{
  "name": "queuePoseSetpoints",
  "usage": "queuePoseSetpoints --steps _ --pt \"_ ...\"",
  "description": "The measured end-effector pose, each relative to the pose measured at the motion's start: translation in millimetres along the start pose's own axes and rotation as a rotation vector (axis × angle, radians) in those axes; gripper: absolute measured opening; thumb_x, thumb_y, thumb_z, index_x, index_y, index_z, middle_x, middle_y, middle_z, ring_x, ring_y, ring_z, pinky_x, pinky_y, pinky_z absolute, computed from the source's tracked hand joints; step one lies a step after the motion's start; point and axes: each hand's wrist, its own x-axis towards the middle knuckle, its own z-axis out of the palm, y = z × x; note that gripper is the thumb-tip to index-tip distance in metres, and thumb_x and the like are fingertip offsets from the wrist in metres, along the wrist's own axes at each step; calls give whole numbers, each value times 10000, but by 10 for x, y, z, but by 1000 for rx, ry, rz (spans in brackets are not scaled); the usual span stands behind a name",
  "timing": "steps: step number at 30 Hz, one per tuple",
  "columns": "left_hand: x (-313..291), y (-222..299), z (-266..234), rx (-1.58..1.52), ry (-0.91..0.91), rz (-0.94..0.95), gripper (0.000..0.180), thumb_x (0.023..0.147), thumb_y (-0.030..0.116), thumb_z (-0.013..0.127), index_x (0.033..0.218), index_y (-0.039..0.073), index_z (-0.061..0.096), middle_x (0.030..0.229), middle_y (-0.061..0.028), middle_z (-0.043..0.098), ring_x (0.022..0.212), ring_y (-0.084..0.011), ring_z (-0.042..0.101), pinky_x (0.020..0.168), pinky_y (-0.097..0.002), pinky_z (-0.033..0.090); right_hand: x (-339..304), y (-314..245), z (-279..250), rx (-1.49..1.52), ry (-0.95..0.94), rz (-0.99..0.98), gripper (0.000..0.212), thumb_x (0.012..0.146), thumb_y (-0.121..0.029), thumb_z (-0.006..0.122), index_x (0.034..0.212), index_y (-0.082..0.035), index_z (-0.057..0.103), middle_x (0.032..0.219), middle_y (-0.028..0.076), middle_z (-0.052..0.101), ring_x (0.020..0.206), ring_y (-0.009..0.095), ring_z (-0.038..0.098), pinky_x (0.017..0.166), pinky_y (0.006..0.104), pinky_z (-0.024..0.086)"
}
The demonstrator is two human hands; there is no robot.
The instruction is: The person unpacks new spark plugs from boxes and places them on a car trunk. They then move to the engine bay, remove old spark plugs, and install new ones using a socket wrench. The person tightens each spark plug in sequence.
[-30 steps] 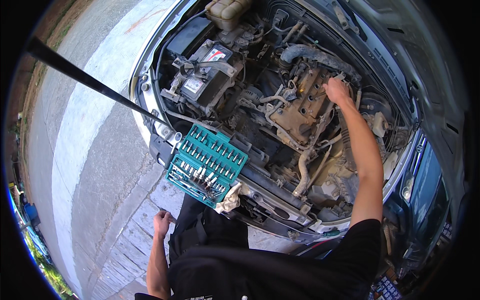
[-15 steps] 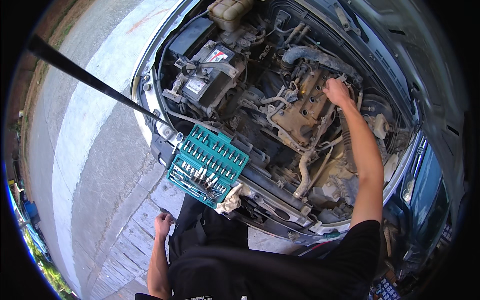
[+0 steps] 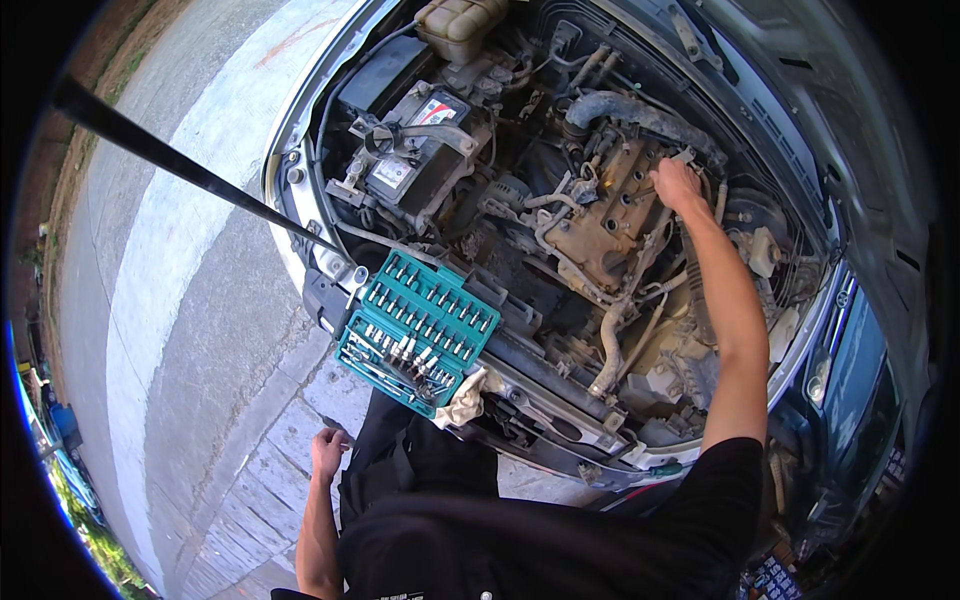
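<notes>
Right hand (image 3: 676,183) reaches into engine bay, fingers curled at far end of brown valve cover (image 3: 583,243); whether it grips anything, cannot tell. Left hand (image 3: 328,453) hangs low beside dark trousers (image 3: 375,465), fingers loosely bent; hold unclear. Valve cover sits right of battery (image 3: 420,178). Open teal socket-set case (image 3: 455,284) lies on car's front edge, pale rag (image 3: 462,400) beside it.

Head cam looks down twd engine (image 3: 585,243), dark rim hard to read.
</notes>
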Motion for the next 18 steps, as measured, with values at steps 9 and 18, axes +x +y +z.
queuePoseSetpoints --steps 9,18 --pt "12 2 9 83 15 33 278 1004 182 645 971 -76 744 842 -129 772 730 -193 747 687 -328 593 -34 -38 -71 51 -79 -9 318 1036 -286 709 1120 19 728 1186 270 732 1152 456 688 953 554 548" --pt "31 34 20 110 0 42 273 996 183 644 970 -69 746 827 -129 771 731 -195 752 698 -335 594 -10 15 -20 -20 36 -46 360 1016 -324 728 1052 34 725 1085 286 747 1108 463 706 924 556 548"
